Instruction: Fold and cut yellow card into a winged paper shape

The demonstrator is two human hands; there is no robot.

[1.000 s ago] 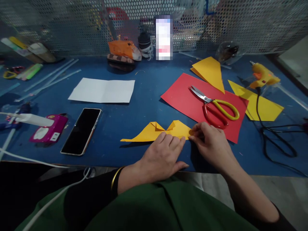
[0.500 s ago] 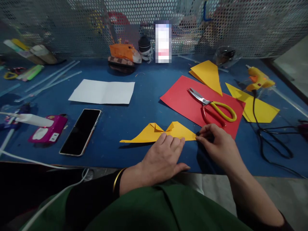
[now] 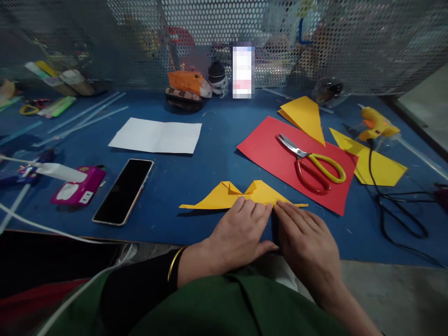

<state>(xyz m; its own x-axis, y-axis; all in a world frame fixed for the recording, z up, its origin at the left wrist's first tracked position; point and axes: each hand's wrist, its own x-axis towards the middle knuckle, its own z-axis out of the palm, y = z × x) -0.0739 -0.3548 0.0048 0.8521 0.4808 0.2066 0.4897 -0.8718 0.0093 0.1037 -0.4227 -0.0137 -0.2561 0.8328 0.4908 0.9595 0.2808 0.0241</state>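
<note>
A folded sheet of yellow paper lies at the front of the table, with two raised, creased peaks and long thin points at either end. My left hand is closed, with bent fingers holding the paper's near edge down and the thumb out to the side. Close beside it, my right hand lies with fingers stretched out and together, fingertips touching the same edge. The fingertips hide part of that edge. Beyond my right hand, scissors with one red and one yellow handle rest on a red sheet.
More yellow paper pieces lie to the right, near a yellow glue gun and its black cord. On the left are a phone, white paper, a purple socket adapter and glue sticks. A lit phone stands behind.
My right hand has left the paper's right point, moved leftward and flattened its fingers beside my left hand. The left hand stays on the paper. The view has shifted slightly.
</note>
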